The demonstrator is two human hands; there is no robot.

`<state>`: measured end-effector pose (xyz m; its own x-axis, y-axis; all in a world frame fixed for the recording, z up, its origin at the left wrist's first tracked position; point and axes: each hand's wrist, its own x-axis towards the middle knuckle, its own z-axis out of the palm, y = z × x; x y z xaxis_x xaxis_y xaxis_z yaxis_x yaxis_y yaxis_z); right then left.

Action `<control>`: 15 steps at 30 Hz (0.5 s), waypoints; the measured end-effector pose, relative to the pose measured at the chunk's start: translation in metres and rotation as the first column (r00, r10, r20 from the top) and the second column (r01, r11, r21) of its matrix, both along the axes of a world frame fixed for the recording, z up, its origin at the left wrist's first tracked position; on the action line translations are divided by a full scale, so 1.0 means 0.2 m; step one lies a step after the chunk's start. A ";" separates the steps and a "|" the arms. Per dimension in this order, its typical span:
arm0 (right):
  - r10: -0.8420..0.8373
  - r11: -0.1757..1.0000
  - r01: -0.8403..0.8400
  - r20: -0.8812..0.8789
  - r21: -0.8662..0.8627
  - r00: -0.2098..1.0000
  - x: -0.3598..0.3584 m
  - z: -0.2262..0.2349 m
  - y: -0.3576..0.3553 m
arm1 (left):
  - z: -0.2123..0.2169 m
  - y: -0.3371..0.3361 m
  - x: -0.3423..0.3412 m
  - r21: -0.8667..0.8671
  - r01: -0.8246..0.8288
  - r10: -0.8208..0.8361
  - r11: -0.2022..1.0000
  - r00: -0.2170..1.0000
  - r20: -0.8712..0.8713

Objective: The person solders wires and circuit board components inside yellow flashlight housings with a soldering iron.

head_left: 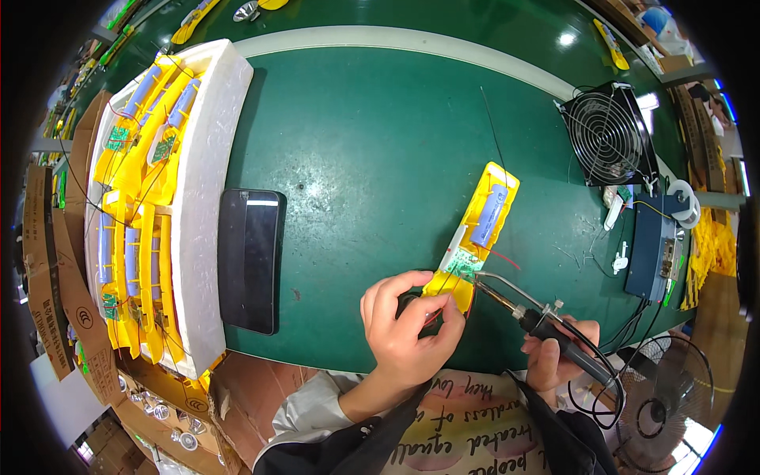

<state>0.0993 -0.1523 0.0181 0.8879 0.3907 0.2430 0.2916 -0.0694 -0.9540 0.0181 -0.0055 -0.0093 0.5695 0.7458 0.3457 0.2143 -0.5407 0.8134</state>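
Note:
On the green bench mat lies a yellow plastic housing (500, 178) with a blue cylindrical battery cell (489, 215) and a small green circuit board (461, 262) inside. My left hand (412, 326) pinches around the housing's near end, with thin red and dark wires by its fingers. In my right hand (554, 358) is a black-handled soldering iron (564, 348) with a curved metal solder-feed tube. The iron's tip reaches the near edge of the circuit board. A loose red wire sticks out to the right of the board, and a thin dark wire extends from the far end.
A white foam box (222, 158) packed with similar yellow housings stands at left, beside a black phone (252, 261). At right are a black square fan (608, 136), a blue-grey soldering station (652, 247), a solder spool (682, 203) and wire scraps. Below right stands a round fan (665, 396).

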 end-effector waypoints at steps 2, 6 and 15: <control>-0.007 1.000 0.007 0.005 -0.004 1.000 0.00 -0.01 0.00 | 0.00 0.00 0.00 -0.007 -0.003 0.003 1.000 1.000 0.009; -0.010 1.000 0.010 -0.011 -0.022 1.000 0.00 0.01 0.01 | 0.00 0.00 0.00 -0.025 0.021 -0.020 0.999 1.000 0.023; 0.011 0.999 -0.012 -0.013 -0.030 1.000 0.00 0.01 0.00 | -0.01 0.00 0.00 -0.017 0.032 -0.032 0.999 0.999 0.015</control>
